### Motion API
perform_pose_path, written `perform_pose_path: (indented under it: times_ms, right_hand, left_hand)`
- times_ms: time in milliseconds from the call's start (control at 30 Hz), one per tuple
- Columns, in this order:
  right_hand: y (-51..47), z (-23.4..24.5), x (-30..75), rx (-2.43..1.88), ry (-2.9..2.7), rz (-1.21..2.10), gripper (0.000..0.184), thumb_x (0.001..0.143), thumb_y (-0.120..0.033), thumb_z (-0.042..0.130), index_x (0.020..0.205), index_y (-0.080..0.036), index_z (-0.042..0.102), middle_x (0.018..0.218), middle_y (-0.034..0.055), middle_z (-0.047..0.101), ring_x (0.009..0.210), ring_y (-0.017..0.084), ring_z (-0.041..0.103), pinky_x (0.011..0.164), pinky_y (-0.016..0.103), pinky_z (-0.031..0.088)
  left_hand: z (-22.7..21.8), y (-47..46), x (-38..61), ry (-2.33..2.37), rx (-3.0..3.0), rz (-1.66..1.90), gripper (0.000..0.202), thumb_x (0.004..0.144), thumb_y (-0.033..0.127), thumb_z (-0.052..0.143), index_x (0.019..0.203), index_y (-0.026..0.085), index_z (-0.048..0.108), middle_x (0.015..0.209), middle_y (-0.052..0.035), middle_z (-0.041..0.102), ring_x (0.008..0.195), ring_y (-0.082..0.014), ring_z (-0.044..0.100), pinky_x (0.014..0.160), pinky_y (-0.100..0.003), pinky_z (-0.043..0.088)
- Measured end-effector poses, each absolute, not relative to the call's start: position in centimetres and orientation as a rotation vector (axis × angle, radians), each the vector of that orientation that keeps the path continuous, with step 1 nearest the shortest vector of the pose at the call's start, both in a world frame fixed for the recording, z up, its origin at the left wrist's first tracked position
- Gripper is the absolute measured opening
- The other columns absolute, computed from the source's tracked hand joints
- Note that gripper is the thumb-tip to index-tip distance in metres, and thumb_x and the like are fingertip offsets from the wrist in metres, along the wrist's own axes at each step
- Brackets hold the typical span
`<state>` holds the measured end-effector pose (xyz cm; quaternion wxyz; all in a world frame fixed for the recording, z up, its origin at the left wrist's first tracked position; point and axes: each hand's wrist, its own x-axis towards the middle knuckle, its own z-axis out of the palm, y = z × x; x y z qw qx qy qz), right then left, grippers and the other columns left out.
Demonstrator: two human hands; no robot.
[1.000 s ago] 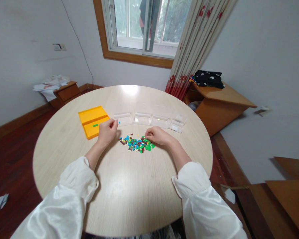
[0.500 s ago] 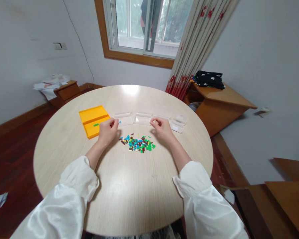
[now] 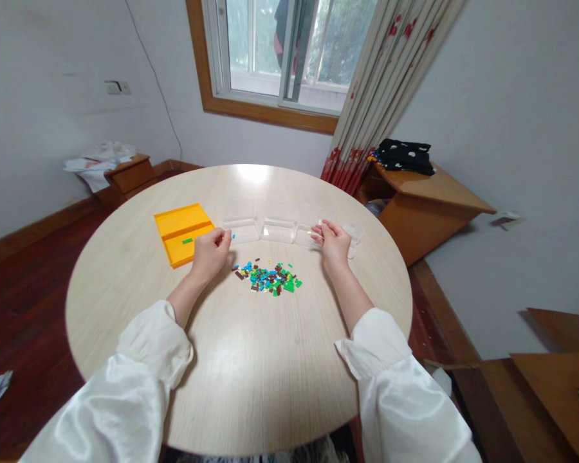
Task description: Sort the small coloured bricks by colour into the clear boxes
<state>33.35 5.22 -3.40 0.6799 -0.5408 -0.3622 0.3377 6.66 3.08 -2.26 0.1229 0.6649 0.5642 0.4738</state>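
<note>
My left hand (image 3: 211,252) is closed in a pinch beside the leftmost clear plastic box (image 3: 244,233). A small blue piece (image 3: 233,236) shows at its fingertips; whether it is held or lies in the box, I cannot tell. Over the clear box (image 3: 301,235) right of the middle one, my right hand (image 3: 334,245) has its fingers apart. A tiny pale yellow-green piece (image 3: 310,233) shows just left of those fingers. Between my hands and nearer me lies a pile of small building bricks (image 3: 270,278) in blue, green, brown, yellow and white.
An open yellow case (image 3: 179,222) with a green brick (image 3: 187,241) on it lies left of my left hand. Another clear box (image 3: 278,230) stands between my hands, and one more (image 3: 352,247) is partly hidden behind my right hand. All rest on the round table (image 3: 251,373).
My right hand has moved right, from beside the middle box to over the box right of it, and its pinched fingers have spread. My left hand has barely moved.
</note>
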Motion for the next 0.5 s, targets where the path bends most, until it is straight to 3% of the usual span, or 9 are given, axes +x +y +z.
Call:
perform_pose_path:
  times_ms: [200, 500]
  right_hand:
    - [5.34, -3.49, 33.41, -1.16, -0.65, 0.916, 0.042, 0.078, -0.018, 0.049, 0.12, -0.014, 0.045, 0.105, 0.012, 0.064, 0.099, 0.016, 0.065, 0.08, 0.03, 0.057]
    - [5.1, -3.19, 32.93, -1.122, -0.722, 0.855, 0.051, 0.08, -0.023, 0.048, 0.129, -0.01, 0.041, 0.108, 0.0134, 0.061, 0.1, 0.017, 0.063, 0.083, 0.032, 0.056]
  left_hand:
    - [-2.31, 3.12, 6.74, 1.606, 1.94, 1.347, 0.031, 0.078, 0.037, 0.045, 0.055, 0.017, 0.049, 0.047, 0.0037, 0.038, 0.049, -0.0102, 0.036, 0.051, -0.024, 0.027]
    - [-2.33, 2.88, 7.31, 1.449, 2.033, 1.149, 0.023, 0.074, 0.035, 0.048, 0.068, 0.016, 0.06, 0.051, 0.0026, 0.048, 0.05, -0.011, 0.04, 0.053, -0.024, 0.031]
